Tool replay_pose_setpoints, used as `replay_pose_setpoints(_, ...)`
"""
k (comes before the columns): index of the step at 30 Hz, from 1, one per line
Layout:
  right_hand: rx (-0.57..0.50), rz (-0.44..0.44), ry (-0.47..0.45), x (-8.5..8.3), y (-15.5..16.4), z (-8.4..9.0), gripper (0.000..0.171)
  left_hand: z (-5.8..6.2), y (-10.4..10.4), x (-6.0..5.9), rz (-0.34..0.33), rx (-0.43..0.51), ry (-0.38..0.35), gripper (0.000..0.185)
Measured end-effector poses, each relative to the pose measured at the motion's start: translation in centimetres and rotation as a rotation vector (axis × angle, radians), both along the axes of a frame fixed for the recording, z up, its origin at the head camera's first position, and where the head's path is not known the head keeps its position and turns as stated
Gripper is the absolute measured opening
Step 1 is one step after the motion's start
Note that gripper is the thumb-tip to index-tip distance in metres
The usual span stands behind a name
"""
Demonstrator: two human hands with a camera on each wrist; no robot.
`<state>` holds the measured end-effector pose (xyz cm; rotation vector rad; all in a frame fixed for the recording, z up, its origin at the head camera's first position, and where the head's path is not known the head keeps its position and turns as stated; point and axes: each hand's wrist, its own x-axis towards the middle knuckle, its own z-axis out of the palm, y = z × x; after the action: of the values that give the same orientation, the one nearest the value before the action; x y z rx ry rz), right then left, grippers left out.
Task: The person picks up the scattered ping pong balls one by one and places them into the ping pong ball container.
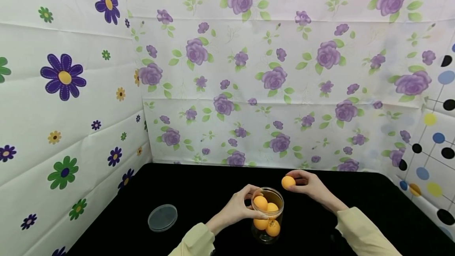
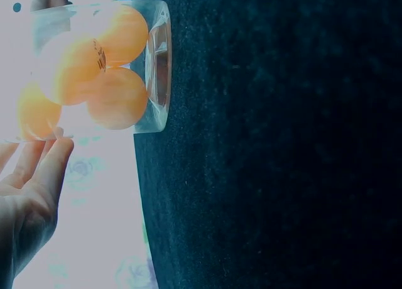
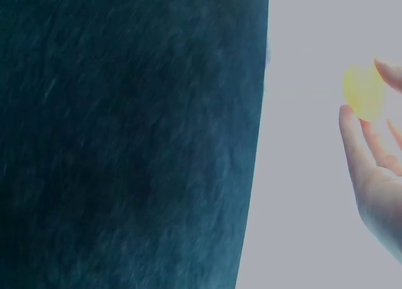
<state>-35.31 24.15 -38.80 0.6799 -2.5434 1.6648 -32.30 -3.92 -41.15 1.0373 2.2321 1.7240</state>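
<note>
My left hand (image 1: 239, 205) grips a clear jar (image 1: 267, 240) near its rim, thumb in front and fingers on the far side. Several orange ping-pong balls (image 1: 273, 228) lie inside the jar, heaped almost to its open mouth. In the left wrist view the jar (image 2: 160, 69) appears sideways, with the balls (image 2: 118, 97) showing through its wall and dark print on one. To the right of the jar and a little above its rim, my right hand (image 1: 313, 187) pinches another orange ping-pong ball (image 1: 288, 182) between thumb and fingers. That ball (image 3: 363, 93) looks washed out in the right wrist view.
A round, clear lid (image 1: 162, 218) lies on the black tabletop (image 1: 199, 185), left of the jar. Floral sheets (image 1: 256, 58) hang behind the table and along its left side. A dotted sheet (image 1: 433, 149) hangs at the right.
</note>
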Motion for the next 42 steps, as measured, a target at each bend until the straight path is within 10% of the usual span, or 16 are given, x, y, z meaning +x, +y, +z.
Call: replay_pose_setpoints(42, -0.056, 0.211, 0.02, 3.4, -4.1, 3.9, 0.043, -0.1, 0.0, 0.2, 0.005, 0.014, -0.041, 0.057)
